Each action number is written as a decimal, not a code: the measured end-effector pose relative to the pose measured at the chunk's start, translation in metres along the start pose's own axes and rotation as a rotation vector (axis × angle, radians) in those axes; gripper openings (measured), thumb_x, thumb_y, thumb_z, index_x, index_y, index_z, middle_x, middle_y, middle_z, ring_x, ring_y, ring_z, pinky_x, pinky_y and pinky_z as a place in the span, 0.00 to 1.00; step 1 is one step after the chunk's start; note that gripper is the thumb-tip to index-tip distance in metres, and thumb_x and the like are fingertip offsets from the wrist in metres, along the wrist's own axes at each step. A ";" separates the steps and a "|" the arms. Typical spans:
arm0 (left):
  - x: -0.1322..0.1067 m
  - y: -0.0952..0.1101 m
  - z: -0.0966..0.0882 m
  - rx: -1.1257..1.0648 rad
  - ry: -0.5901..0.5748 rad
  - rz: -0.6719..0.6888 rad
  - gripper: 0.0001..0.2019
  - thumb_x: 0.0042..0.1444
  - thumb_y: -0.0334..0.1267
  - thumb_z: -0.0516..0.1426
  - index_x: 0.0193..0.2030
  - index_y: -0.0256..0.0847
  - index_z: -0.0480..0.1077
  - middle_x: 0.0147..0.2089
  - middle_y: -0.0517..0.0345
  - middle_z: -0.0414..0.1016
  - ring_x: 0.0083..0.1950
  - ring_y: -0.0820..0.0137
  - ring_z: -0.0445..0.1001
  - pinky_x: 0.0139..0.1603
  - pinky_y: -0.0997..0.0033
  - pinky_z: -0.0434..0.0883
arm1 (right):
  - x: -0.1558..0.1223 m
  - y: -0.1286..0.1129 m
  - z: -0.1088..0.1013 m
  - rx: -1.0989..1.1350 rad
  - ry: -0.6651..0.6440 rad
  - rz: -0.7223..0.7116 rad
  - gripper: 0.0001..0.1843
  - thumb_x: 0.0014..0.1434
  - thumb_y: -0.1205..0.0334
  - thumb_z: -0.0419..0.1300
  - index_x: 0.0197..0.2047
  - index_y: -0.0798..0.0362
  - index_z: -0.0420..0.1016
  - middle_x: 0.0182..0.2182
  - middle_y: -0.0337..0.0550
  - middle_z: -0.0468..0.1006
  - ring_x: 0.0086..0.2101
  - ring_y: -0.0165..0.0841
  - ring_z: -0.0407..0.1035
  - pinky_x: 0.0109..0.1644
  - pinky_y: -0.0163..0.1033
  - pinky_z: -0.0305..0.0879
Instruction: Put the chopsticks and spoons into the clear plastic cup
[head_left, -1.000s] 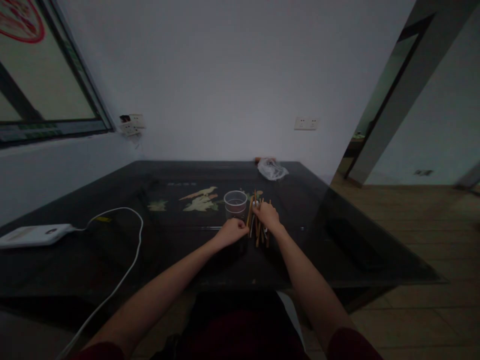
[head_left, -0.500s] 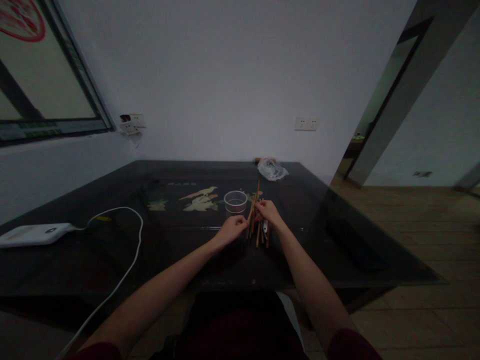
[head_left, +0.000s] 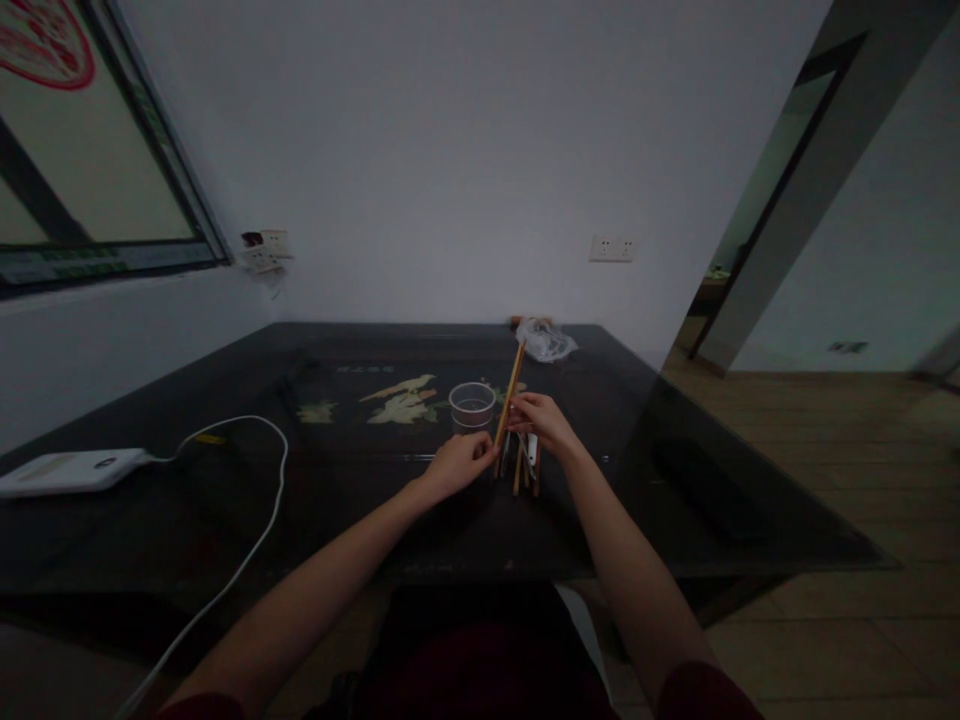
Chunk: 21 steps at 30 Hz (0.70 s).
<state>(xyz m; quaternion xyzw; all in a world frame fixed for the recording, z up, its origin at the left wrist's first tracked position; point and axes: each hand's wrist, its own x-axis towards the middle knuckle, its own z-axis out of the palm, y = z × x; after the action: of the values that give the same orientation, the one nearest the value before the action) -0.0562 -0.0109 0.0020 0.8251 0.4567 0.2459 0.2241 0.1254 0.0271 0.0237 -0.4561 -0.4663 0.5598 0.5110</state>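
Observation:
Wooden chopsticks (head_left: 512, 385) stand tilted between my hands, their upper ends leaning away to the right. My left hand (head_left: 463, 462) is closed around their lower ends. Bent fingers of my right hand (head_left: 545, 422) close against the same chopsticks higher up. Below the right hand, more chopsticks (head_left: 517, 477) lie on the dark table (head_left: 360, 500) beside a white, flat-handled utensil (head_left: 532, 450), whose far end is hidden. Just beyond my left hand is a clear plastic cup (head_left: 472, 399), upright.
A crumpled clear plastic bag (head_left: 550, 342) lies at the table's back edge by the wall. On the left, a white device (head_left: 71, 472) has a white cable (head_left: 281, 470) looping over the front edge. A dark, long object (head_left: 709, 490) rests at the right.
The chopsticks between my hands now stand up higher and closer together. My right hand has shifted slightly, and its fingers are a little more extended. The cup stays in place.

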 end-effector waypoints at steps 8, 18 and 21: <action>-0.001 0.000 -0.006 0.107 -0.077 0.012 0.12 0.58 0.46 0.51 0.32 0.41 0.70 0.28 0.60 0.72 0.29 0.72 0.69 0.28 0.77 0.58 | -0.001 0.001 0.004 -0.067 -0.013 -0.123 0.09 0.49 0.62 0.66 0.30 0.57 0.71 0.21 0.37 0.75 0.20 0.25 0.70 0.24 0.29 0.72; 0.001 -0.004 -0.021 -0.023 -0.107 0.071 0.14 0.58 0.46 0.53 0.34 0.39 0.72 0.29 0.57 0.76 0.30 0.71 0.72 0.30 0.76 0.62 | -0.018 -0.011 0.020 -0.235 -0.135 -0.322 0.17 0.44 0.51 0.66 0.31 0.55 0.71 0.23 0.37 0.76 0.25 0.29 0.71 0.26 0.30 0.70; 0.000 -0.001 -0.026 -0.110 -0.108 0.094 0.12 0.57 0.44 0.54 0.34 0.37 0.72 0.28 0.57 0.76 0.28 0.71 0.72 0.30 0.76 0.64 | -0.023 -0.013 0.025 -0.314 -0.176 -0.417 0.17 0.46 0.51 0.66 0.31 0.55 0.72 0.25 0.39 0.76 0.26 0.30 0.71 0.27 0.32 0.69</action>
<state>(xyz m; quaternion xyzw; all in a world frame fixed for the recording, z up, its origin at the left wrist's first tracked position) -0.0727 -0.0062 0.0217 0.8441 0.3904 0.2360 0.2818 0.1039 0.0032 0.0409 -0.3733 -0.6740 0.4009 0.4957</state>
